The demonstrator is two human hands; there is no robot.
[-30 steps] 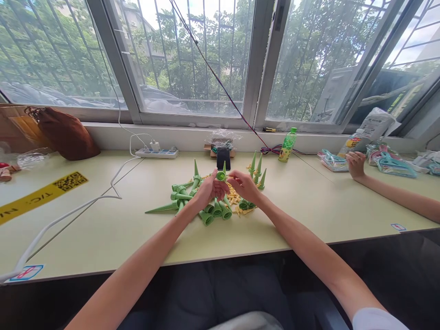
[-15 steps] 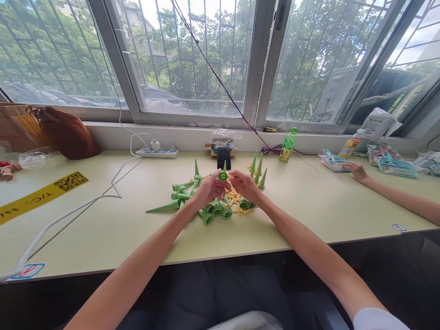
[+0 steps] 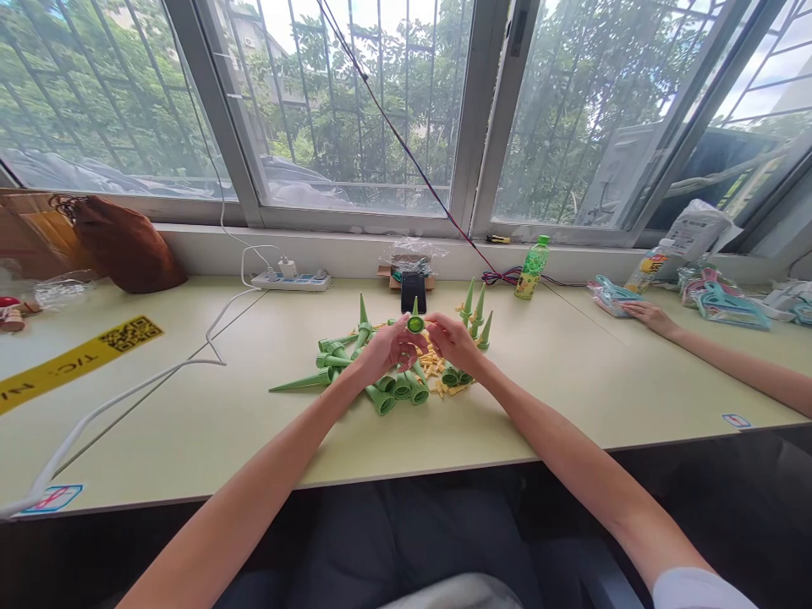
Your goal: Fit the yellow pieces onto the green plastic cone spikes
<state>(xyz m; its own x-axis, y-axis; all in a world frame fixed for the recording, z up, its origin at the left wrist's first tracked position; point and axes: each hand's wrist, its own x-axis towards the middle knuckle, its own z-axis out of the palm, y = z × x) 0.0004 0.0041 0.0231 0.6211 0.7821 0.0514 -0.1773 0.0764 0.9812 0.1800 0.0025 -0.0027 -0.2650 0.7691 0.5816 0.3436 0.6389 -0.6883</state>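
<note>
My left hand (image 3: 386, 352) is closed around a green plastic watering spike (image 3: 415, 324), its round open end turned towards me. At the right side of that end, my right hand (image 3: 452, 342) has thumb and fingers pinched together. Whatever lies between those fingertips is too small to make out. Below and left of my hands lie several more green spikes (image 3: 384, 401), some with their hollow ends facing me. Small yellow plastic pieces (image 3: 431, 364) are heaped under my right hand. Behind it, several green spikes (image 3: 478, 306) stand point up, with yellow pieces by them.
A phone (image 3: 414, 293) leans at the back before a small box. Farther right stand a green bottle (image 3: 531, 269) and another person's hand (image 3: 650, 316) on a packaged item (image 3: 614, 296). A power strip (image 3: 295, 282) and white cable (image 3: 158, 376) lie left, near a brown bag (image 3: 123, 245).
The held spike has shifted slightly right, closer to my right fingertips. At the right, the other person's hand has moved a little left against the packaged item.
</note>
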